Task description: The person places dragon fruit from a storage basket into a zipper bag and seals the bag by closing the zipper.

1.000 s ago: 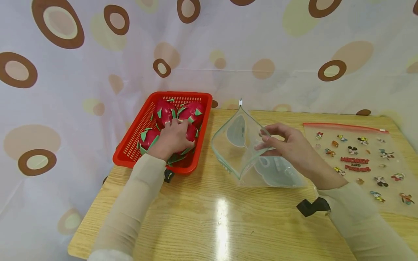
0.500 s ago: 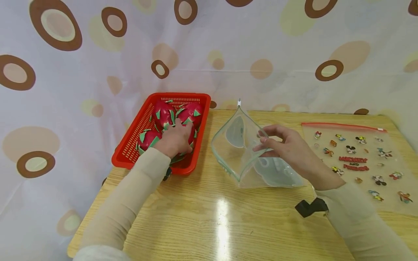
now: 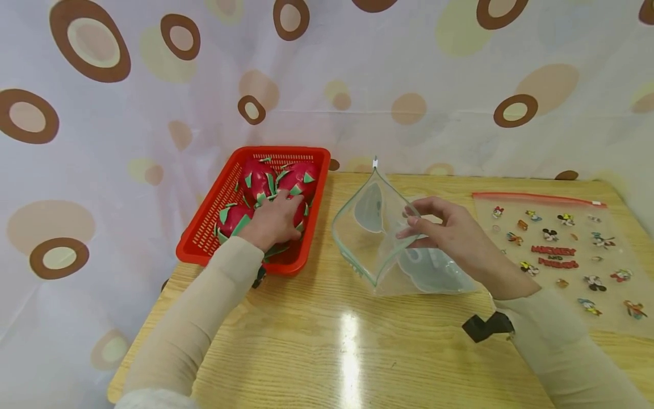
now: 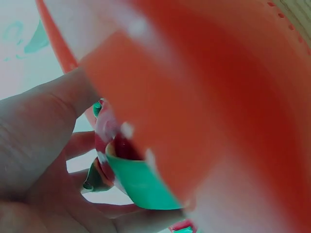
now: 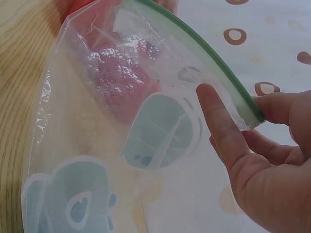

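Inside the red plastic basket (image 3: 319,201), my left hand (image 3: 273,221) curls its fingers over the nearest right dragon fruit (image 3: 300,215), which it partly hides. The left wrist view has thumb and fingers around that red fruit with green scales (image 4: 141,182); the basket wall (image 4: 214,97) covers much of it. My right hand (image 3: 449,230) pinches the edge of a clear zip bag (image 3: 360,233), thumb on one side and fingers on the other. The bag's mouth gapes toward the basket. Grey-blue cartoon shapes (image 5: 160,131) are printed on it.
Other dragon fruits (image 3: 255,179) lie in the basket. A second zip bag with a red top and cartoon figures (image 3: 554,258) lies flat at the right of the wooden table (image 3: 306,341). A patterned cloth (image 3: 327,68) hangs behind.
My left hand has shifted slightly right over the near dragon fruit, its fingers settling around it. The right hand and the zip bag have stayed almost still.
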Demonstrator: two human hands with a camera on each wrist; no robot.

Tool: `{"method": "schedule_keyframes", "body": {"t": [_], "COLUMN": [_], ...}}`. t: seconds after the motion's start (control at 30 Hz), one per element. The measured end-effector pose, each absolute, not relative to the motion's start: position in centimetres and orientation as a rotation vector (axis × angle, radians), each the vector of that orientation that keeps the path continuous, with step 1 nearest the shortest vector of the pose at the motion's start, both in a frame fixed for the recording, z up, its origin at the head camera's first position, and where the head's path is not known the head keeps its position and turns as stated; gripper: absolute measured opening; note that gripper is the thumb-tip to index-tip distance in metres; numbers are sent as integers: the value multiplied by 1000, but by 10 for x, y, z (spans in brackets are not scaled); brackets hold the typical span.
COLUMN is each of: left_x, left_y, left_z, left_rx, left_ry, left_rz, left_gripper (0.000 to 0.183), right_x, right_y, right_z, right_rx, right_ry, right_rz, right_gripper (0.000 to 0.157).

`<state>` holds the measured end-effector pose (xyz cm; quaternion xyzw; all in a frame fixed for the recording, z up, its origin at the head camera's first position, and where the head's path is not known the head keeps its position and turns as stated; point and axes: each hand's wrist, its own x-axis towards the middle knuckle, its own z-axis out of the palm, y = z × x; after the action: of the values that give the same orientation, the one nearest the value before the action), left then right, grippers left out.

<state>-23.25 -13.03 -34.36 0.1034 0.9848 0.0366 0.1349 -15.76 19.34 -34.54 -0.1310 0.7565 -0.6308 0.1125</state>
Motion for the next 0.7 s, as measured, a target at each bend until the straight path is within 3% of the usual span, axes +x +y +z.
{"method": "schedule_keyframes", "body": {"t": [0.7], "left_x": [-228], "left_y": [-141], "left_z": [-328], "left_rx": [431], "left_ry": [2947], "left_rz": [328], "left_gripper": [88], "right_x": [-158], "right_y": [197], "right_z": [-350], "right_rx": [-375], "right_ry": [2216], "right_rz": [-1834], "right_gripper": [44]}}
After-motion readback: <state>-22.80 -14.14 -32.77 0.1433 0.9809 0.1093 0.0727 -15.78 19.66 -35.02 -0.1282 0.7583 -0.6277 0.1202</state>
